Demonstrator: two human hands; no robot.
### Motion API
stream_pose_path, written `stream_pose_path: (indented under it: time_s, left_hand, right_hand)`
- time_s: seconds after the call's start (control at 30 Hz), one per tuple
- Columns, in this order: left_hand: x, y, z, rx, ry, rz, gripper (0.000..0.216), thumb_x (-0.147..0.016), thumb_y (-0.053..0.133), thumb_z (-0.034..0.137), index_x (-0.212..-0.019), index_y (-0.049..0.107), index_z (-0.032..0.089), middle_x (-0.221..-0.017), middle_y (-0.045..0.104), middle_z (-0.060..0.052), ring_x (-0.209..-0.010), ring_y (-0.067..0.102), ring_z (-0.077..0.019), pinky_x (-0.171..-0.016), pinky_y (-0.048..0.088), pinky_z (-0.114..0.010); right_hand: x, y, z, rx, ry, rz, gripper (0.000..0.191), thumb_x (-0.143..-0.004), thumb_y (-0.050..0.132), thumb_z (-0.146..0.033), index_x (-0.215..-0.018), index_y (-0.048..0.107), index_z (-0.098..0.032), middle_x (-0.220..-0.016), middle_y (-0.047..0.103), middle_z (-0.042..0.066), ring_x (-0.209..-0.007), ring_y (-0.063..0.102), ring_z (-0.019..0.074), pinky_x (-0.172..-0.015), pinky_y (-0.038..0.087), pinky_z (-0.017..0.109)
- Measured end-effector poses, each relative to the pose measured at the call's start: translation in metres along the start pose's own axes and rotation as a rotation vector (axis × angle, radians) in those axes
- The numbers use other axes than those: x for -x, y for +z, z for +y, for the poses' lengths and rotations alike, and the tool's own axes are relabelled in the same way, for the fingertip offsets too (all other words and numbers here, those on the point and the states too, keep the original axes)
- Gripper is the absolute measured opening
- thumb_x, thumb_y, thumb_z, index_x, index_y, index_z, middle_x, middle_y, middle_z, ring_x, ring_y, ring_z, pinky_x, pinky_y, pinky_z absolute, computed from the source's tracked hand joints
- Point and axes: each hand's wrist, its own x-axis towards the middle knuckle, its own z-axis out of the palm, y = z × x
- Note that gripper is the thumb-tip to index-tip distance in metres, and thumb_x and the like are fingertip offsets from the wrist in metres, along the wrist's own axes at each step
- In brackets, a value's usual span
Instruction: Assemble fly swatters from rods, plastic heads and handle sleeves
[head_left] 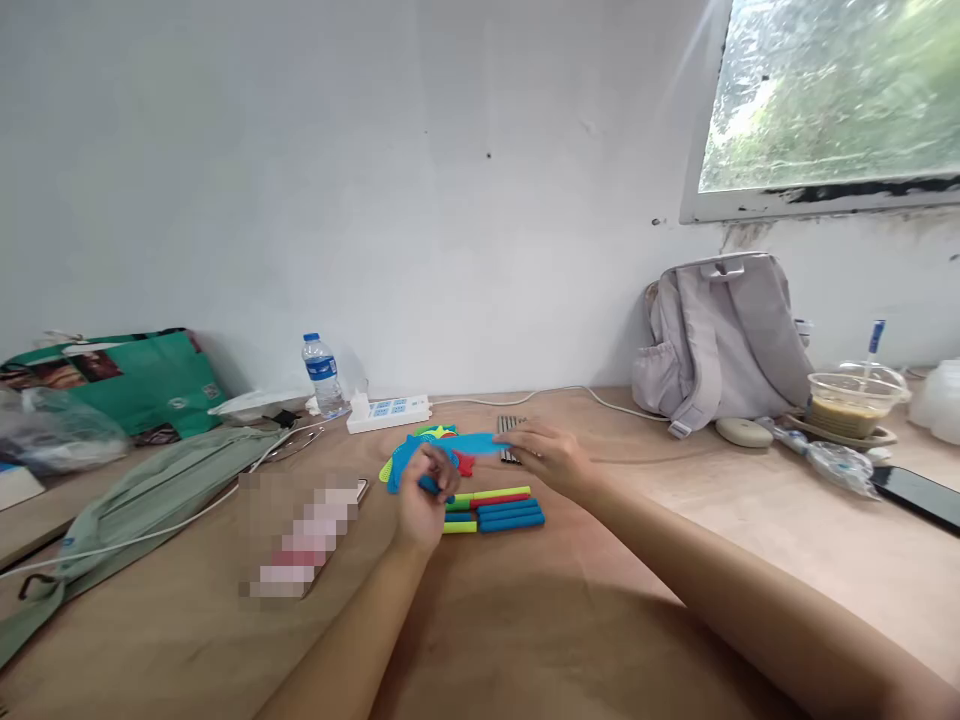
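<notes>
My right hand (549, 455) pinches the end of a flat light-blue piece (480, 444), which stretches left above the table. My left hand (426, 490) is curled around a short darker-blue tube (430, 485), most of it hidden by the fingers. Behind the left hand lies a pile of flat blue, green and yellow pieces (397, 465), some with small holes. A red star-like piece (465, 464) is beside the pile. Between my forearms, several tubes rest in rows: blue ones (511, 516), a red one (499, 500) and a yellow one (501, 492).
A phone (319, 540) lies left of my left hand. Behind are a power strip (390, 412), a water bottle (322, 375) and a dark striped object (510, 425). A backpack (724, 340), a cup (847, 405) and a black phone (919, 497) are at right. A cable crosses the green-grey cloth (150, 490).
</notes>
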Motion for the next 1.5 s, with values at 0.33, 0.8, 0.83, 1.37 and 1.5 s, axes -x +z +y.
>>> stream_pose_path:
  time_s: [0.33,0.8,0.83,1.37,1.5]
  left_hand:
    - [-0.037,-0.048,0.029,0.175,0.075,0.493,0.014,-0.06,0.031,0.034,-0.057,0.026,0.021,-0.048,0.035,0.004,-0.035,0.034,-0.0096,-0.039,0.031,-0.024]
    - [-0.013,-0.011,0.006,-0.589,-0.053,-0.304,0.016,-0.059,0.062,0.012,-0.064,0.048,0.018,-0.062,0.045,0.006,-0.057,0.043,-0.0078,-0.054,0.035,-0.019]
    - [-0.008,-0.007,0.009,-0.691,-0.065,-0.474,0.014,-0.062,0.062,0.016,-0.065,0.049,0.018,-0.065,0.045,0.006,-0.06,0.044,-0.0084,-0.057,0.035,-0.02]
    - [-0.01,-0.036,0.047,-1.63,-0.131,-0.829,0.023,-0.047,0.066,0.018,-0.068,0.061,0.024,-0.076,0.056,0.001,-0.071,0.052,-0.0206,-0.056,0.037,-0.024]
    - [-0.01,-0.037,0.042,-1.717,-0.077,-0.757,0.054,-0.046,0.063,0.016,-0.098,0.059,0.028,-0.103,0.052,-0.002,-0.098,0.048,-0.0273,-0.08,0.039,-0.035]
  right_hand:
    - [-0.036,0.084,0.014,0.059,0.494,-0.251,0.033,-0.087,0.038,-0.016,-0.111,0.06,-0.021,-0.109,0.059,0.008,-0.102,0.054,0.0187,-0.085,0.043,0.031]
    - [-0.023,0.024,-0.02,-0.231,0.297,-0.264,0.035,-0.07,0.048,-0.007,-0.101,0.057,-0.021,-0.1,0.06,0.003,-0.082,0.056,0.0125,-0.071,0.046,0.025]
    - [-0.016,0.016,-0.028,-0.244,0.274,-0.277,0.034,-0.069,0.047,-0.005,-0.096,0.058,-0.021,-0.094,0.061,0.003,-0.082,0.056,0.0128,-0.07,0.046,0.024]
    - [0.054,-0.014,-0.046,0.051,0.251,-0.453,0.023,-0.073,0.049,-0.017,-0.093,0.058,-0.022,-0.095,0.06,0.006,-0.089,0.052,0.0194,-0.081,0.039,0.034]
    - [0.053,-0.008,-0.034,0.026,0.352,-0.497,0.04,-0.071,0.054,-0.026,-0.11,0.051,-0.018,-0.111,0.056,0.01,-0.103,0.048,0.023,-0.089,0.037,0.037]
